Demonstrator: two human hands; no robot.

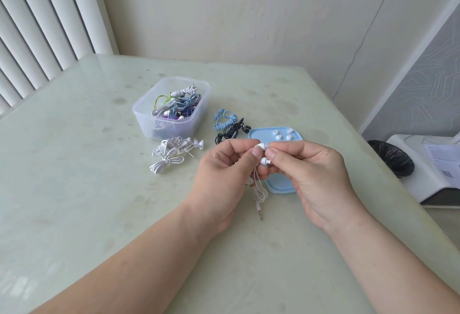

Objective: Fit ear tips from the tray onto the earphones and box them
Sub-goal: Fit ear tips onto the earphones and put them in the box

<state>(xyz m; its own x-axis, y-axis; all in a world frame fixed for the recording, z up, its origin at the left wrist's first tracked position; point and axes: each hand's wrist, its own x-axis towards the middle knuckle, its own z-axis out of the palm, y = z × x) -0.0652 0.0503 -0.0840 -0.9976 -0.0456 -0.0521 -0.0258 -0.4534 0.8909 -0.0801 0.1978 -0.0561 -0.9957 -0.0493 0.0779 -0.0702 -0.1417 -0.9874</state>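
My left hand (224,172) pinches a pair of white earphones (261,145) by one bud, above the table. Their coiled cord and plug (259,210) hang down below the hand. My right hand (308,164) pinches the tip end of that same bud, thumb and forefinger meeting my left fingers. The second bud (264,161) sticks out just below, between the two hands. Behind my hands lies a light blue tray (254,132) with several white ear tips (282,134) on it. A clear plastic box (171,107) full of coiled earphones stands at the back left.
Loose white earphone bundles (171,153) lie in front of the box. A blue coiled pair (224,121) and a black pair (230,132) lie beside the tray. The table's right edge runs close by, with a black-lined bin (392,158) and a white device (433,164) beyond it.
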